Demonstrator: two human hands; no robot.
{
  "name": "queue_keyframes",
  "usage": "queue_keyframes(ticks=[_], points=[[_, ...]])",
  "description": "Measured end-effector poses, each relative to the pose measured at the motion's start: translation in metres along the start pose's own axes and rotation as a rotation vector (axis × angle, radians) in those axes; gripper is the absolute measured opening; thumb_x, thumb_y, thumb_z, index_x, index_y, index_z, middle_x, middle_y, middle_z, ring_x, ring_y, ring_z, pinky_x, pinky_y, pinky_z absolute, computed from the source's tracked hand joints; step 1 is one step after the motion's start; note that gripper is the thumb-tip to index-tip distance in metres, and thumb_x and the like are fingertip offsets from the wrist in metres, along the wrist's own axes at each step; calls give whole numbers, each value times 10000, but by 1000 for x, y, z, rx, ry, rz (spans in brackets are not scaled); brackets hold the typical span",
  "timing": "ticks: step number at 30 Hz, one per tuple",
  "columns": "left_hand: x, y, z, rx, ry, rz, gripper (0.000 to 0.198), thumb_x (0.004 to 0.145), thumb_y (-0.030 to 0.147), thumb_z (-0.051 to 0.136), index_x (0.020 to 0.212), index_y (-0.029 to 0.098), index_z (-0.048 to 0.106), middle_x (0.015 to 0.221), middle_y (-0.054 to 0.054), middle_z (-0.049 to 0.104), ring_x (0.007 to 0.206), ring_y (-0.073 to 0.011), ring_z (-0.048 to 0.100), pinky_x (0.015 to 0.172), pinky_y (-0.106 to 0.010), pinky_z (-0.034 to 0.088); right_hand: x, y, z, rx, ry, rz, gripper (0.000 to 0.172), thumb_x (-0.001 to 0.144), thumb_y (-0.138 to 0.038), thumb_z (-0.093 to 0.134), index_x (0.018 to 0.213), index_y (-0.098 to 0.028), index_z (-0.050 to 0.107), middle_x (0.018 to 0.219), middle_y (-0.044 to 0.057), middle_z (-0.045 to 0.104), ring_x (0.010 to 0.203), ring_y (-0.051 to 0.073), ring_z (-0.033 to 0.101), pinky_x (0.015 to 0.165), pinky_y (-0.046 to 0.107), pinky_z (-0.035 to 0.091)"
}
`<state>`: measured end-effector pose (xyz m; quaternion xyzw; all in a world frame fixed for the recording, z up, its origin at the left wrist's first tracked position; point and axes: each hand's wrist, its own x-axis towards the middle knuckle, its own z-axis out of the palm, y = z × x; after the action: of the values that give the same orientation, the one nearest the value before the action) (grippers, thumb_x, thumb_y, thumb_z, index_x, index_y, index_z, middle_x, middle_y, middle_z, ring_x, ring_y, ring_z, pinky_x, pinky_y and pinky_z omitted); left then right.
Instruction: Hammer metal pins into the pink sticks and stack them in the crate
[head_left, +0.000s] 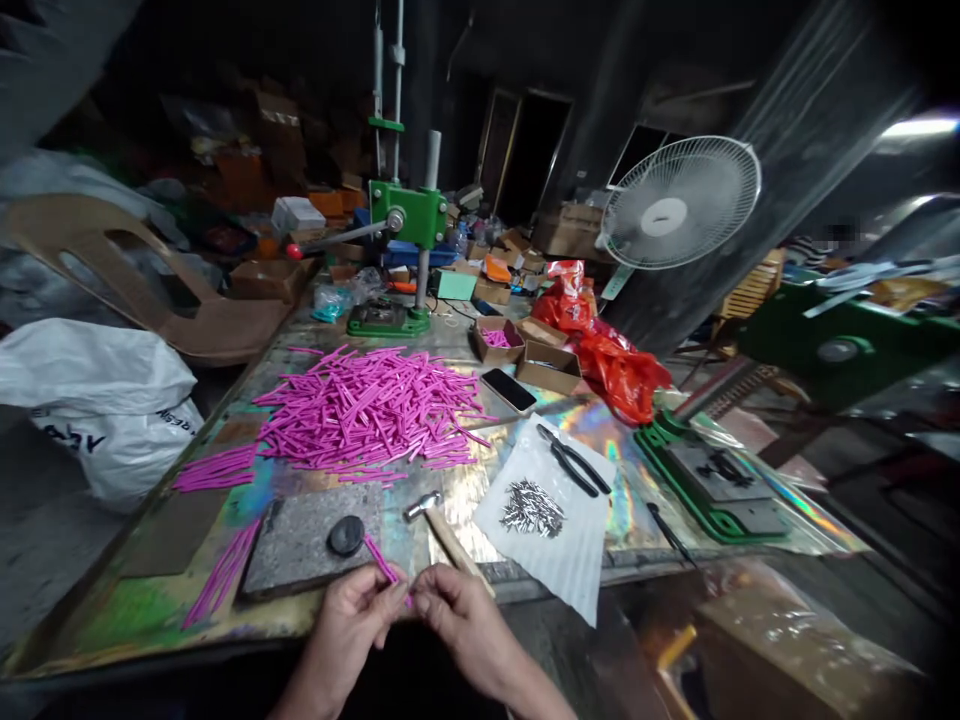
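Observation:
At the table's front edge, my left hand pinches a thin magenta strip that points up and left toward a round black piece. That piece sits on a grey stone slab. My right hand is closed in a pinch beside the strip's lower end; what its fingertips hold, if anything, is hidden. Just beyond the right hand lies a hammer with a wooden handle. A pile of small metal pins rests on white paper with black-handled pliers.
A big heap of magenta strips covers the table's middle. Green hand presses stand at the back and right. A phone, small cardboard boxes, red plastic bags and a fan lie beyond.

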<state>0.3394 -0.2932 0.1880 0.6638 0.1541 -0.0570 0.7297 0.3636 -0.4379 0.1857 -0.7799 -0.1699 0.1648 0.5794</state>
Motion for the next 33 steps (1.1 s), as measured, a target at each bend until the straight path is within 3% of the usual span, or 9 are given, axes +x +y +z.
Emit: queue_keyframes(ticks=[6, 9, 11, 16, 24, 29, 33], points=[[-4, -10, -13, 51, 78, 11, 319, 532, 433, 680, 634, 137, 621, 463, 49, 493, 390, -57, 373, 359, -166, 300, 6, 44, -72, -419, 400, 136, 241, 773, -286, 352, 727, -167, 557, 644, 25, 579, 630, 166, 538, 586, 248, 409], [-4, -15, -12, -2, 90, 12, 329, 505, 421, 701, 673, 149, 624, 475, 52, 511, 378, -57, 386, 340, -163, 309, 9, 69, -102, -573, 474, 216, 222, 729, -254, 379, 740, -162, 582, 737, 74, 623, 709, 210, 567, 633, 283, 404], [-4, -15, -7, -39, 98, -3, 348, 467, 419, 721, 668, 152, 622, 472, 49, 523, 374, -61, 401, 322, -158, 306, 11, 80, -111, -665, 472, 241, 207, 721, -235, 397, 727, -166, 592, 749, 79, 632, 721, 210, 577, 638, 273, 400], [-4, -9, 0, -58, 106, -41, 349, 414, 405, 746, 614, 151, 616, 441, 49, 518, 389, -74, 440, 297, -134, 291, 16, 86, -105, -859, 433, 245, 206, 757, -181, 397, 714, -153, 596, 721, 89, 623, 703, 198, 564, 615, 257, 366], [-3, -17, -4, -12, 88, -9, 320, 482, 411, 719, 651, 156, 622, 466, 49, 517, 390, -61, 423, 311, -131, 309, 22, 86, -90, -1048, 382, 197, 173, 752, -99, 420, 723, -149, 583, 753, 107, 613, 752, 224, 542, 631, 299, 302], [-3, -19, -3, 11, 52, 8, 300, 522, 403, 701, 672, 157, 619, 469, 54, 497, 388, -58, 410, 315, -133, 303, 23, 87, -92, -1013, 383, 159, 171, 728, -73, 402, 690, -149, 550, 724, 117, 604, 712, 231, 541, 631, 317, 306], [-3, -17, -4, 26, 40, 10, 290, 552, 400, 678, 694, 154, 617, 473, 53, 506, 386, -59, 413, 331, -142, 312, 18, 82, -97, -865, 409, 100, 153, 755, -156, 367, 666, -177, 490, 630, 72, 561, 627, 206, 523, 581, 294, 336]])
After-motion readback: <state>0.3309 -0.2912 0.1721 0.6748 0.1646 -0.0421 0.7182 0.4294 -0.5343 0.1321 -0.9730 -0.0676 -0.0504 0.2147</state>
